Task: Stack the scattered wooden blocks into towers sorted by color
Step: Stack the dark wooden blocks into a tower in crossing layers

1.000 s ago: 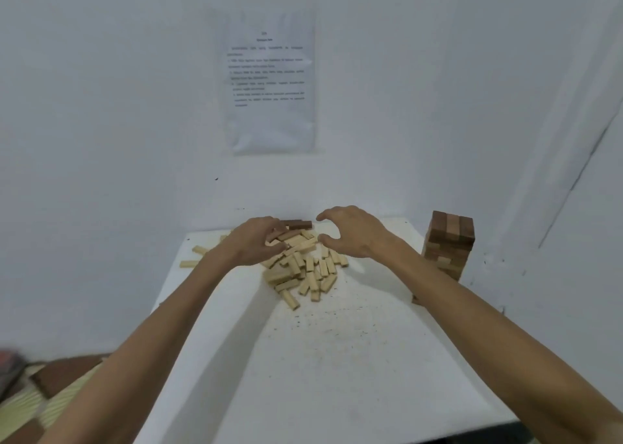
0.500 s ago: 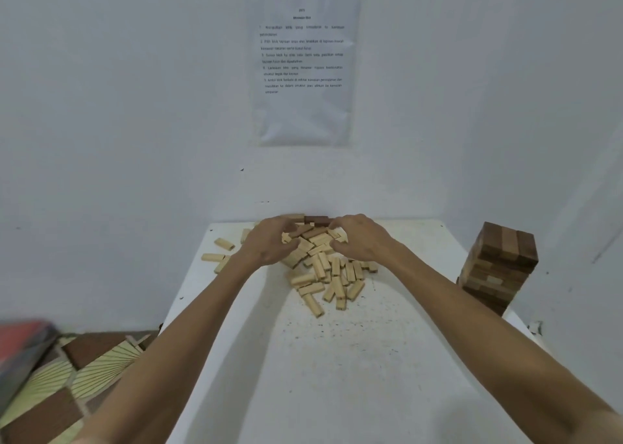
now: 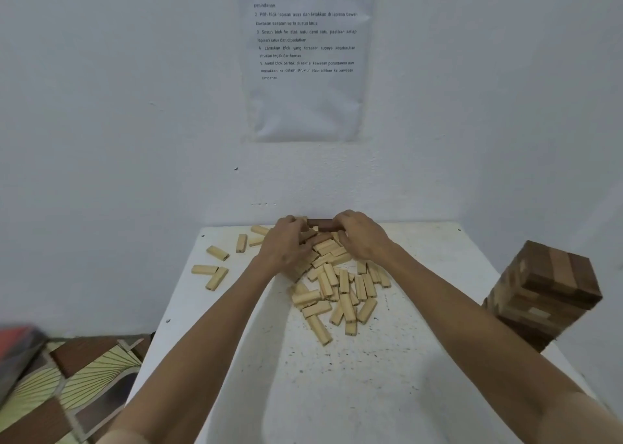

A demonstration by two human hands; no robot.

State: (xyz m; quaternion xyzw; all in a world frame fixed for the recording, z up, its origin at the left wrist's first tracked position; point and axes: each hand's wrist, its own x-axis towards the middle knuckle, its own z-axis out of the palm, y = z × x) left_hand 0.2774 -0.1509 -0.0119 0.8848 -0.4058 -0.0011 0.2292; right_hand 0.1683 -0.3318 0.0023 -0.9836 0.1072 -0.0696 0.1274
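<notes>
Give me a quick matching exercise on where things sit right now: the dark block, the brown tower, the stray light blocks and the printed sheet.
Things:
1. dark block
2. brown tower
3. stray light blocks
4. printed sheet

Places:
a. on the wall above the table
b. at the table's right edge
c. between the left hand and the right hand, at the table's far edge
d. spread over the table's far left corner

Pairs: 1-c; 2-b; 3-d; 4-a.
</notes>
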